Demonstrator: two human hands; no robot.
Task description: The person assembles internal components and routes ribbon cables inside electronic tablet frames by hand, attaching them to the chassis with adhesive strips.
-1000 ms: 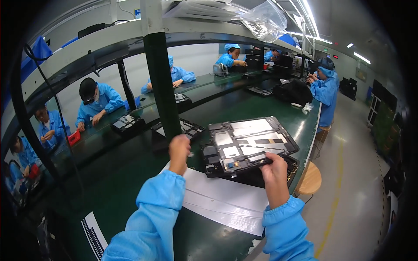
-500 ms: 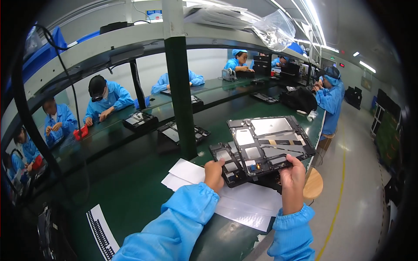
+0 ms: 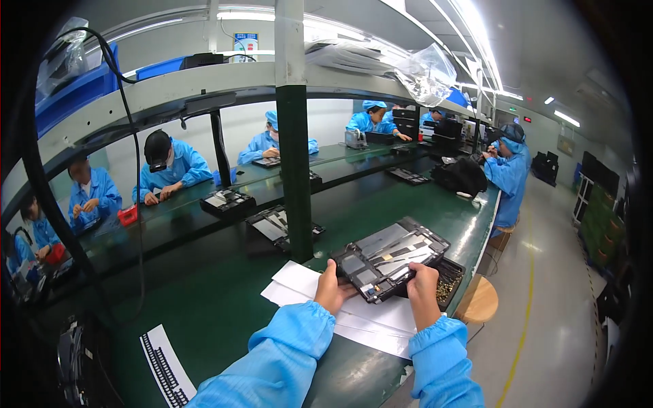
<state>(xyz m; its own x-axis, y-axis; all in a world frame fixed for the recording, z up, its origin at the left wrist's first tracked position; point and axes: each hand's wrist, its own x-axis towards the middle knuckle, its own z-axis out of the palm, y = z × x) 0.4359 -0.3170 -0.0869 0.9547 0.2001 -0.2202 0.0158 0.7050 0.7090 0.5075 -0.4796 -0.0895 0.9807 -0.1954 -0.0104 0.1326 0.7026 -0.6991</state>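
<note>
Strip [image 3: 165, 357], white, bears rows of black marks, unreadable. Wall poster [image 3: 245, 45] has print too small to read. Black tray [image 3: 464, 270] holds small brass-coloured pieces [image 3: 447, 284]; blue bin [image 3: 76, 96] holds clear plastic bag [image 3: 64, 58]. Device panel [image 3: 391, 255] tilts above white sheets [image 3: 292, 280], partly covering tray. Right hand [image 3: 423, 282] pinches its near edge, thumb on top. Left hand [image 3: 330, 291] meets left end, thumb raised, fingers partly hidden: cannot tell if gripping.
</note>
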